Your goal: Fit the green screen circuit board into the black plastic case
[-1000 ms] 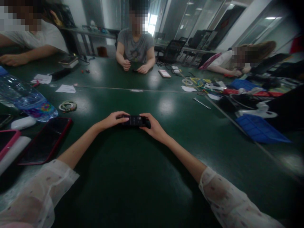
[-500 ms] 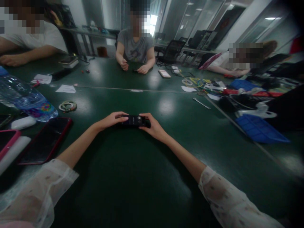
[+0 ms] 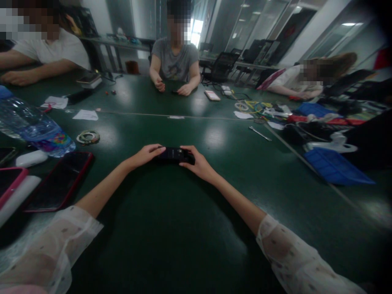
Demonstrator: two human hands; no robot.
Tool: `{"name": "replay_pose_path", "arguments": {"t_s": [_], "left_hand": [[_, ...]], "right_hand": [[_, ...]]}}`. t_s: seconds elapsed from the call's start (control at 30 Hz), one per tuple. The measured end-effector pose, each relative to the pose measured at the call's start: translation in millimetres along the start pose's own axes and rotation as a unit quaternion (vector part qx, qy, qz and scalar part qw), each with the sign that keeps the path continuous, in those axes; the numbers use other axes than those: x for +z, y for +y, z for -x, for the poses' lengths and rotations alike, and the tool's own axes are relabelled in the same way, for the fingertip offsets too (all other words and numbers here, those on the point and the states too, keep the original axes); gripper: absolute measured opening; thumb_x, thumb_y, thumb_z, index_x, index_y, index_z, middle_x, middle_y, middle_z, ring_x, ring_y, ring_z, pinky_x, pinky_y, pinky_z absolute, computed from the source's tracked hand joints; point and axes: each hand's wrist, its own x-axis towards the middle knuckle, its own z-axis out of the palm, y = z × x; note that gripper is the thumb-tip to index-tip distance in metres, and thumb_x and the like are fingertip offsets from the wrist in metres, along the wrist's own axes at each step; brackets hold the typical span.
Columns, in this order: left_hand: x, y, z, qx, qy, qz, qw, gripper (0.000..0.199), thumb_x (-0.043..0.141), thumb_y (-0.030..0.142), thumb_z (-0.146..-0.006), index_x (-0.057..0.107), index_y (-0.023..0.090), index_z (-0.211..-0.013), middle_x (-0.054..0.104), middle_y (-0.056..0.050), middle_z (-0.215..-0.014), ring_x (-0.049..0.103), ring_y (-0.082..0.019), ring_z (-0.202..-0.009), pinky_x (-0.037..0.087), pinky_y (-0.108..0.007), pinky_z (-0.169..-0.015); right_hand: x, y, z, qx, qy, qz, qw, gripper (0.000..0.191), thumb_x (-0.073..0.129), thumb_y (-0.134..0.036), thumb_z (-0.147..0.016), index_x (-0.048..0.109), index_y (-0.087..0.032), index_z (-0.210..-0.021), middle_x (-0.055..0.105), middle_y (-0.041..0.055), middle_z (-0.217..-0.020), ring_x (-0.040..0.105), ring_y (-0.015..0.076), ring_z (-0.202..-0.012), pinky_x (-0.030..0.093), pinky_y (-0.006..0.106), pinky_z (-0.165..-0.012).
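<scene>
A small black device [image 3: 173,154] with light markings on its upper face lies lengthwise between my hands on the green table. My left hand [image 3: 149,154] grips its left end, the thumb resting near the upper edge. Around the right end curl the fingers and thumb of my right hand [image 3: 197,163]. The frames are too dim to tell exactly what kind of device it is, and both its ends are partly hidden by my fingers.
Left of me are a water bottle [image 3: 45,130], a red-edged phone [image 3: 61,181], a white case [image 3: 31,158] and a ring of bracelets [image 3: 88,137]. A wrench [image 3: 259,133], tangled cables [image 3: 257,107] and a blue tray [image 3: 337,166] lie to the right. Several people sit around the table.
My left thumb has shifted slightly towards the device's upper edge. The device and my right hand stay nearly in place. The person at the far left has moved a little.
</scene>
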Motion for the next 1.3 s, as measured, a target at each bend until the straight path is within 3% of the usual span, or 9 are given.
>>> {"name": "replay_pose_path", "arguments": {"t_s": [0.13,0.33,0.47,0.7,1.07,1.3], "left_hand": [[-0.9,-2.3,-1.4,-0.012,0.014,-0.004,1.0,0.056,0.045,0.067,-0.09,0.064,0.024,-0.119,0.062,-0.009,-0.127,0.059,-0.028,-0.114,0.047,-0.042,-0.096],[-3.0,1.3,1.4,0.059,-0.009,-0.005,0.998,0.054,0.051,0.061,-0.09,0.058,0.024,-0.128,0.061,-0.009,-0.13,0.058,-0.027,-0.117,0.045,-0.043,-0.099],[-4.7,2.5,2.7,0.071,-0.03,-0.026,0.997,0.057,0.06,0.057,-0.085,0.055,0.025,-0.131,0.059,-0.009,-0.132,0.057,-0.028,-0.12,0.045,-0.044,-0.1],[-3.3,-4.7,-0.2,0.061,-0.01,-0.091,0.994,0.069,0.078,0.049,-0.068,0.055,0.024,-0.128,0.06,-0.011,-0.13,0.056,-0.031,-0.121,0.042,-0.05,-0.102],[-3.2,-5.9,-0.8,0.063,-0.016,-0.099,0.993,0.07,0.077,0.049,-0.068,0.053,0.023,-0.128,0.058,-0.012,-0.132,0.055,-0.031,-0.122,0.04,-0.051,-0.103],[-1.2,-9.1,-2.4,0.039,0.004,-0.094,0.995,0.083,0.079,0.047,-0.066,0.047,0.02,-0.137,0.057,-0.015,-0.134,0.054,-0.035,-0.123,0.04,-0.052,-0.103]], "right_hand": [[0.9,1.2,-0.3,0.007,-0.008,-0.002,1.0,0.058,0.068,-0.025,-0.086,0.04,-0.03,-0.137,0.055,0.0081,-0.134,0.056,0.0261,-0.124,0.045,0.054,-0.105],[0.7,1.3,-0.7,0.005,-0.009,0.0,1.0,0.058,0.068,-0.026,-0.086,0.041,-0.03,-0.137,0.055,0.0082,-0.133,0.055,0.0264,-0.124,0.045,0.054,-0.105],[0.6,1.4,-0.3,0.009,-0.011,-0.003,1.0,0.058,0.068,-0.025,-0.086,0.041,-0.03,-0.137,0.055,0.0077,-0.133,0.056,0.0259,-0.124,0.046,0.054,-0.104],[1.2,1.6,-1.4,-0.003,-0.003,-0.005,1.0,0.056,0.069,-0.023,-0.085,0.043,-0.028,-0.135,0.057,0.0076,-0.13,0.057,0.0247,-0.122,0.047,0.051,-0.104],[1.2,2.7,-1.0,-0.006,0.015,-0.021,1.0,0.052,0.07,-0.024,-0.084,0.046,-0.027,-0.13,0.059,0.0073,-0.125,0.059,0.0246,-0.118,0.048,0.049,-0.102],[2.3,11.7,-1.9,0.0,0.056,-0.076,0.996,0.054,0.073,-0.034,-0.081,0.047,-0.027,-0.128,0.059,0.0083,-0.127,0.058,0.0262,-0.12,0.044,0.05,-0.107]]}}
